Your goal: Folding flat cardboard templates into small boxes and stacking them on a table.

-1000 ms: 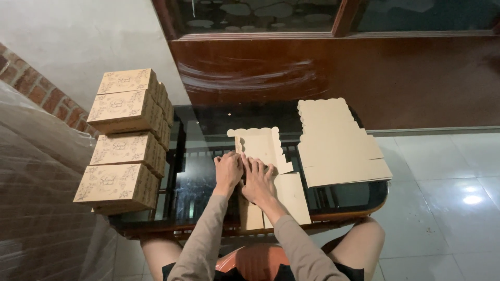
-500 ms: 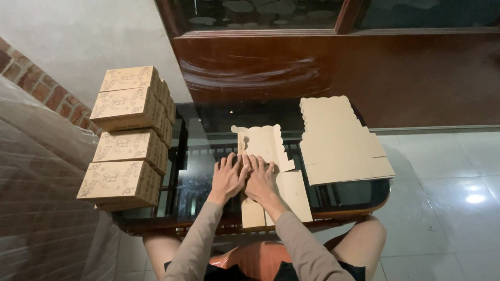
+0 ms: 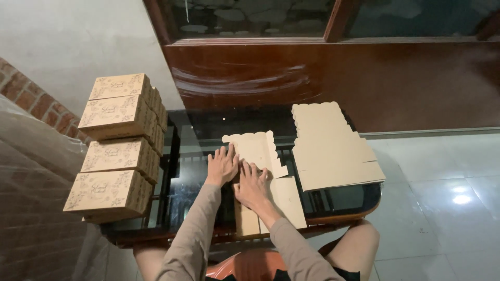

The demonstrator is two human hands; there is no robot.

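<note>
A flat tan cardboard box blank (image 3: 260, 151) with a scalloped edge lies on a dark glass table (image 3: 198, 130) in front of me. My left hand (image 3: 223, 165) rests flat on its left part, fingers spread. My right hand (image 3: 252, 186) presses flat on the blank just beside it, fingers apart. Neither hand grips anything. The blank's lower flaps (image 3: 286, 203) reach toward the table's near edge.
A stack of flat tan blanks (image 3: 333, 151) lies on the right side of the table. Several folded printed boxes (image 3: 117, 151) are stacked at the left. A brick wall (image 3: 31, 104) stands at the left, a dark wooden wall behind, white floor tiles (image 3: 442, 208) at the right.
Both hands have stayed pressed on the blank; the left hand's fingers have spread slightly. The view shifted a little.
</note>
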